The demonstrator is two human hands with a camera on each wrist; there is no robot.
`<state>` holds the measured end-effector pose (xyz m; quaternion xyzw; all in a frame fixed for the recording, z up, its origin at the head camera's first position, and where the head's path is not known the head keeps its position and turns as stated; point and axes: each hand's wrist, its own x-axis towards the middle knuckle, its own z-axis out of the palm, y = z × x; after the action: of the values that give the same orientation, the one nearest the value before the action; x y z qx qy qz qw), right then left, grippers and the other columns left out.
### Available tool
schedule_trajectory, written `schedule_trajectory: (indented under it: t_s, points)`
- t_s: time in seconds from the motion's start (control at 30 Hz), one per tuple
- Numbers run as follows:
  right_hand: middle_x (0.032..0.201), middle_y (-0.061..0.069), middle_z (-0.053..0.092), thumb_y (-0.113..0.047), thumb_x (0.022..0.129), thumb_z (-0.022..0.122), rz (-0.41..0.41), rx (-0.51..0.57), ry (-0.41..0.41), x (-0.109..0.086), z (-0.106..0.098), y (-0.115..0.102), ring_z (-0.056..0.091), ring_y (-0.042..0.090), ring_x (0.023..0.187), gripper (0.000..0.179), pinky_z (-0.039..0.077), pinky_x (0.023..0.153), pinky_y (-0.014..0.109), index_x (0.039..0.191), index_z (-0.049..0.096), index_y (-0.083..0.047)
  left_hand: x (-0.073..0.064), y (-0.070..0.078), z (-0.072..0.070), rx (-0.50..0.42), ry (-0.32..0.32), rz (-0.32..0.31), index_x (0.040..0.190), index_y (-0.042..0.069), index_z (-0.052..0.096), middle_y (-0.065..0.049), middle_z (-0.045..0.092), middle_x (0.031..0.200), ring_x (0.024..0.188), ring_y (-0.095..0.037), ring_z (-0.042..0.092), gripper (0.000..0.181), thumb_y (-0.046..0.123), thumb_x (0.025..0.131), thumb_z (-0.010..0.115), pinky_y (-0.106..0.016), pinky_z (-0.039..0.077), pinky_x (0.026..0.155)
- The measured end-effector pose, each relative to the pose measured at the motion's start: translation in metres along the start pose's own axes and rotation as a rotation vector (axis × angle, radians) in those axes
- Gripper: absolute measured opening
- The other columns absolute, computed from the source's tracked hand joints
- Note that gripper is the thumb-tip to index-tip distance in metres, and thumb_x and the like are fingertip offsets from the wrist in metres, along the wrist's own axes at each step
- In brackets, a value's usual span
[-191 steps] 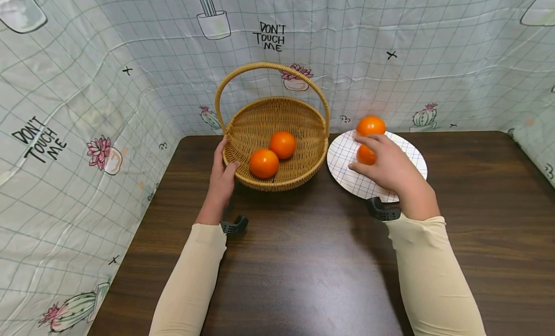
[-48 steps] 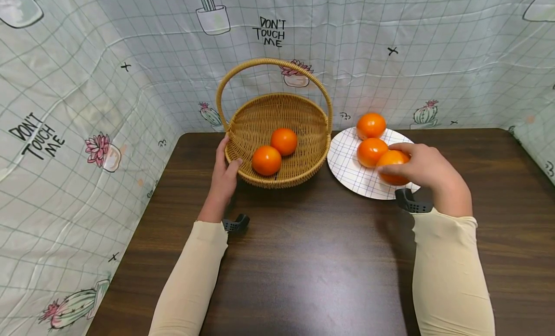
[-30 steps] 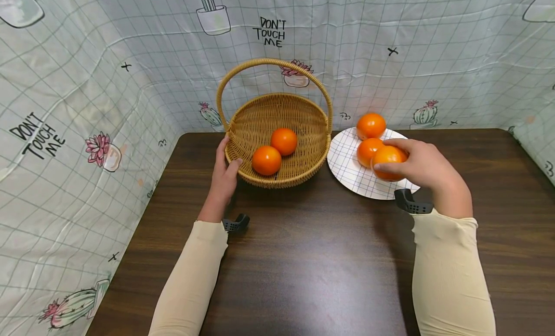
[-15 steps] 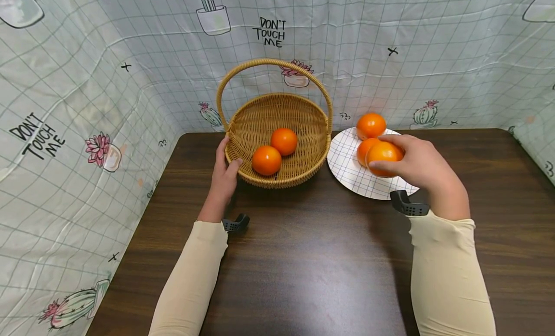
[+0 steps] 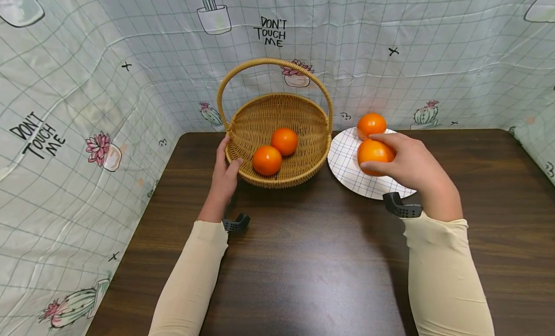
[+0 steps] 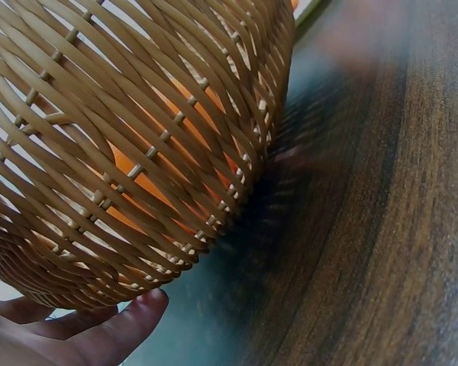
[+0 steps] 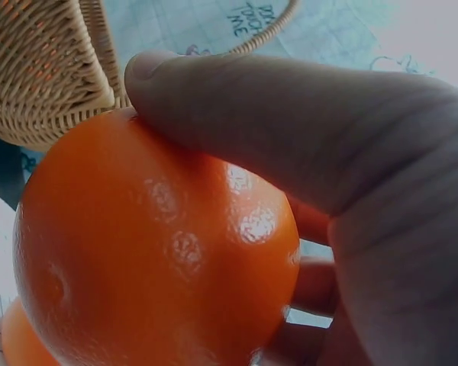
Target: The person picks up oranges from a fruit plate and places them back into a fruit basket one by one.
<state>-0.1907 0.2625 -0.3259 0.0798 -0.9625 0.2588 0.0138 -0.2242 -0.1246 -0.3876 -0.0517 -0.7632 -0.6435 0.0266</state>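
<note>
My right hand (image 5: 416, 167) grips an orange (image 5: 375, 158) between thumb and fingers, over the white plate (image 5: 351, 179). The right wrist view shows the thumb laid across this held orange (image 7: 153, 244), with part of another orange (image 7: 23, 339) under it at lower left. One more orange (image 5: 371, 124) sits at the plate's back edge. On the left, my left hand (image 5: 222, 182) holds the wicker basket (image 5: 277, 107) by its left side, thumb over the rim and fingers outside against the weave (image 6: 99, 175). Two oranges lie in the basket, a front one (image 5: 267, 160) and a rear one (image 5: 284, 141).
The basket's tall arched handle (image 5: 272, 61) stands up over its opening. Basket and plate are side by side near the back of the dark wooden table (image 5: 295, 259). A printed cloth (image 5: 347, 47) hangs behind and along the sides.
The right hand has taken hold of the plate's nearest orange, raised it and moved it left, so it now covers the middle orange in the head view. The left hand has stayed on the basket.
</note>
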Motion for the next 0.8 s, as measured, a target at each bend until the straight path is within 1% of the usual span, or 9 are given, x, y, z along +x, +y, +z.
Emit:
schedule_trajectory:
  t_s: [0.13,0.33,0.6,0.8]
  points:
    - [0.129,0.012,0.055,-0.051,0.080,0.071,-0.004,0.003,0.003,0.000,0.001,-0.003,0.052,0.032,0.102,0.069,0.041,0.082,0.046,0.138,0.053,-0.018,0.000,0.000,0.000,-0.002,-0.002,0.000,0.156,0.012,0.012,-0.014,0.011,0.162,0.143,-0.036,0.030,0.067,0.007,0.096,0.042,-0.047,0.029,0.115]
    - [0.134,0.011,0.053,-0.049,0.080,0.072,-0.030,0.009,0.020,0.001,0.003,-0.007,0.051,0.032,0.107,0.067,0.042,0.085,0.048,0.138,0.054,-0.020,0.000,0.000,0.000,-0.004,-0.006,-0.002,0.156,0.013,0.012,-0.014,0.011,0.162,0.143,-0.036,0.030,0.067,0.007,0.096,0.043,-0.047,0.030,0.115]
    - [0.133,0.011,0.054,-0.044,0.080,0.075,-0.059,0.024,0.043,0.001,0.005,-0.012,0.050,0.031,0.109,0.063,0.042,0.086,0.048,0.137,0.055,-0.025,0.000,-0.002,0.000,-0.013,-0.011,0.020,0.156,0.011,0.011,-0.016,0.012,0.161,0.142,-0.037,0.031,0.068,0.007,0.096,0.042,-0.048,0.031,0.114]
    - [0.135,0.013,0.054,-0.046,0.079,0.075,-0.073,0.025,0.050,0.002,0.007,-0.015,0.048,0.033,0.114,0.064,0.041,0.088,0.051,0.137,0.055,-0.027,0.000,-0.003,0.000,-0.009,-0.008,0.023,0.156,0.011,0.011,-0.017,0.012,0.161,0.141,-0.037,0.032,0.067,0.008,0.096,0.042,-0.048,0.031,0.114]
